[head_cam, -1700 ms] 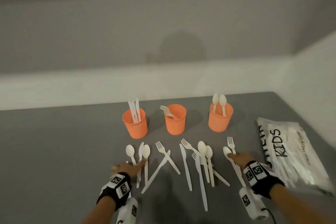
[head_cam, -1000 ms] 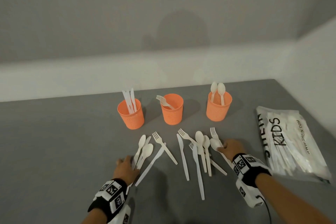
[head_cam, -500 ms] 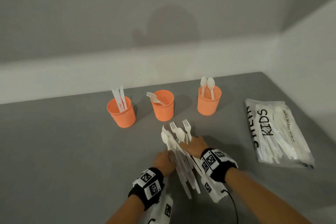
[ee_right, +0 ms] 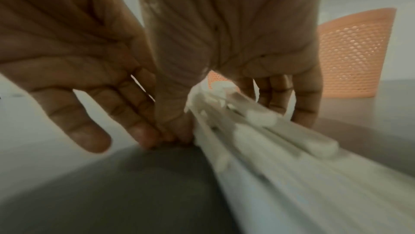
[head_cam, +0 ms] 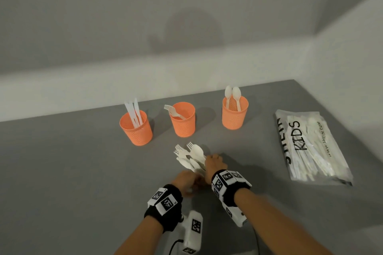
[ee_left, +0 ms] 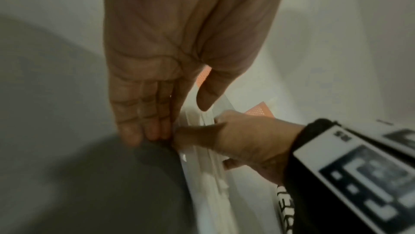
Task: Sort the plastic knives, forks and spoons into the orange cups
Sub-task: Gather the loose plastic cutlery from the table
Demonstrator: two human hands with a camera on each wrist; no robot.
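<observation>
Three orange mesh cups stand in a row in the head view: the left cup [head_cam: 136,130] holds knives [head_cam: 132,113], the middle cup [head_cam: 183,124] a fork [head_cam: 173,112], the right cup [head_cam: 235,117] two spoons [head_cam: 233,95]. In front of them a bundle of white cutlery [head_cam: 191,156] fans up off the grey table [head_cam: 62,172]. My right hand [head_cam: 214,163] grips that bundle [ee_right: 258,131] between thumb and curled fingers. My left hand [head_cam: 186,180] lies against the bundle's near side with straight fingers [ee_left: 145,122].
A clear plastic bag [head_cam: 308,145] printed "KIDS", full of more cutlery, lies at the right of the table. A white wall ledge [head_cam: 103,80] runs behind the cups. One orange cup [ee_right: 350,56] stands close beyond my right hand.
Both hands have swept the scattered cutlery inward from left and right into one bundle. My right hand has closed round it and tilted it up off the table.
</observation>
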